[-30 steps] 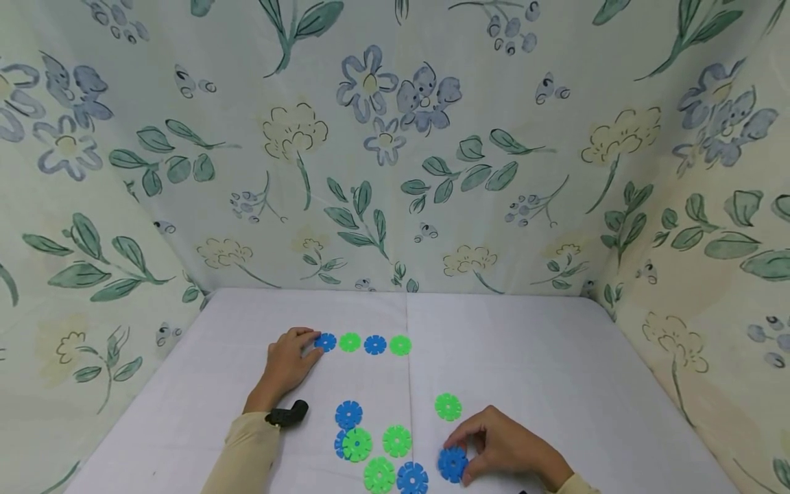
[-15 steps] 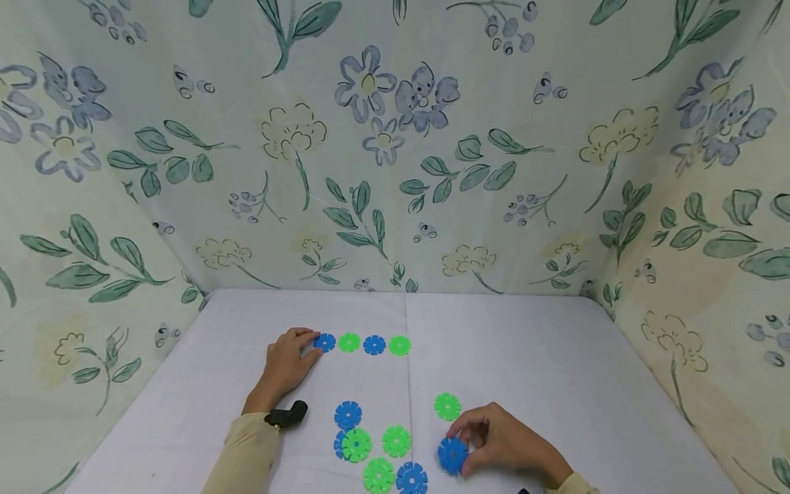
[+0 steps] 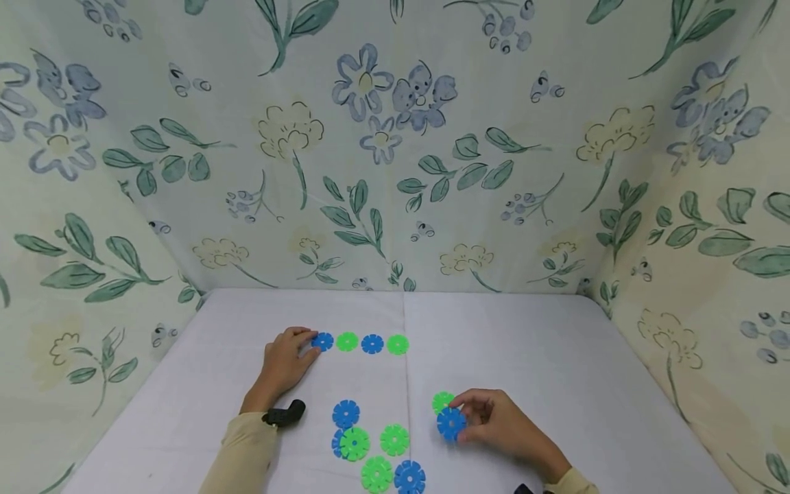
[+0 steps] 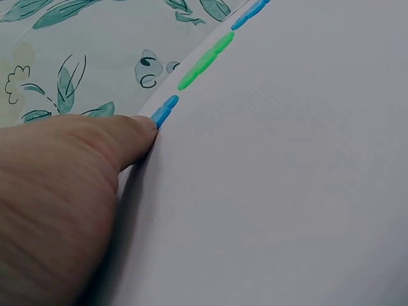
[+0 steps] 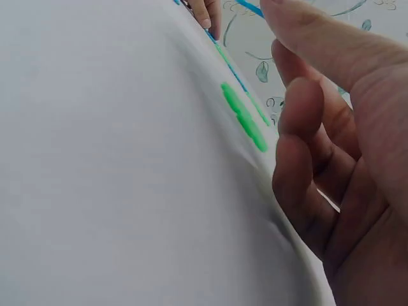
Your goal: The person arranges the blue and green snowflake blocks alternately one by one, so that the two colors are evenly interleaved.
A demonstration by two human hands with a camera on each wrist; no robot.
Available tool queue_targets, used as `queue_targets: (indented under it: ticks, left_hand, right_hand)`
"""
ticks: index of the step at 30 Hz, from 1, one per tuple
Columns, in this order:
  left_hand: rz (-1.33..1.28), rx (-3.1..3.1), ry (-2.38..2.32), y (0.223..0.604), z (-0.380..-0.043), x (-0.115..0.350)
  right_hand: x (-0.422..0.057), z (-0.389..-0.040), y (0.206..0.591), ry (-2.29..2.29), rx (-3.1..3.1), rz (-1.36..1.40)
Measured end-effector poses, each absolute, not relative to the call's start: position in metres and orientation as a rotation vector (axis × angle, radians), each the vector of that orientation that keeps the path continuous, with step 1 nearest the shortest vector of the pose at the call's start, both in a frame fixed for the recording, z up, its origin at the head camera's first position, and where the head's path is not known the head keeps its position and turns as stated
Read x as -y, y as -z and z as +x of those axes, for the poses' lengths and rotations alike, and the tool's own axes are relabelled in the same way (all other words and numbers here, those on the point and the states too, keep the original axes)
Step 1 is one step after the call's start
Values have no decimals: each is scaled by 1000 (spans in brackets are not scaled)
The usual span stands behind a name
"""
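Note:
A row of interlocking plastic discs with slotted rims runs across the table: a blue end disc [image 3: 323,342], a green disc [image 3: 347,342], a blue disc [image 3: 372,344] and a green disc [image 3: 398,344]. At its left end my left hand [image 3: 287,360] holds the blue end disc between thumb and forefinger; the left wrist view shows the thumb [image 4: 137,137] against its edge. My right hand [image 3: 503,425] pinches another blue disc [image 3: 451,425] by its edge, raised off the table. This disc partly covers a loose green disc [image 3: 442,401] in the head view.
Nearer the front lie a blue disc [image 3: 345,414], a green disc [image 3: 354,444] overlapping another blue one, and further green [image 3: 394,440] and blue discs [image 3: 410,477]. A white cloth [image 3: 524,343] covers the table. Flower-patterned fabric [image 3: 395,206] encloses the back and sides.
My right hand has lifted the blue disc and carried it away from me, so it now overlaps the loose green disc in view. My left hand has stayed at the row's end.

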State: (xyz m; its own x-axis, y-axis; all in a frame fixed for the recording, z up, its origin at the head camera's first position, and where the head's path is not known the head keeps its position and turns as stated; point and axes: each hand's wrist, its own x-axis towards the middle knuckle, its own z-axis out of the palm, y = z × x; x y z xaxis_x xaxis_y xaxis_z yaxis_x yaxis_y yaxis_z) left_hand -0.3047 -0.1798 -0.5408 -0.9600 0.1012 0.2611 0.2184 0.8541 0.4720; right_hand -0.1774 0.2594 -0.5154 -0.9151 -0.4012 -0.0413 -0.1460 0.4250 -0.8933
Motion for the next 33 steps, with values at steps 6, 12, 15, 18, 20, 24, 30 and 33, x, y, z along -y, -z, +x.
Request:
queue_targets:
  ticks: [6, 12, 15, 18, 20, 24, 30, 33]
  left_hand:
    - [-243, 2793, 755, 542, -304, 178]
    - [-226, 2791, 764, 542, -302, 178]
    - [-230, 2789, 764, 542, -302, 177]
    - [-253, 2781, 759, 541, -305, 177]
    - [-262, 2780, 756, 541, -306, 177]
    - [-259, 2778, 745, 540, -305, 177]
    - [-241, 2793, 741, 540, -303, 177]
    - [-236, 2799, 744, 540, -303, 177]
  right_hand:
    - [-261, -184, 503, 1526, -2545, -406]
    - [-252, -191, 495, 1559, -2587, -424]
    - [-246, -197, 492, 1603, -2599, -392]
    - [-243, -207, 492, 1668, -2613, -333]
    - [-241, -213, 492, 1696, -2623, -270]
    - [-233, -225, 491, 1717, -2667, -140]
    - [-220, -245, 490, 1743, -2705, -19]
    - [-216, -257, 492, 1770, -2681, 31]
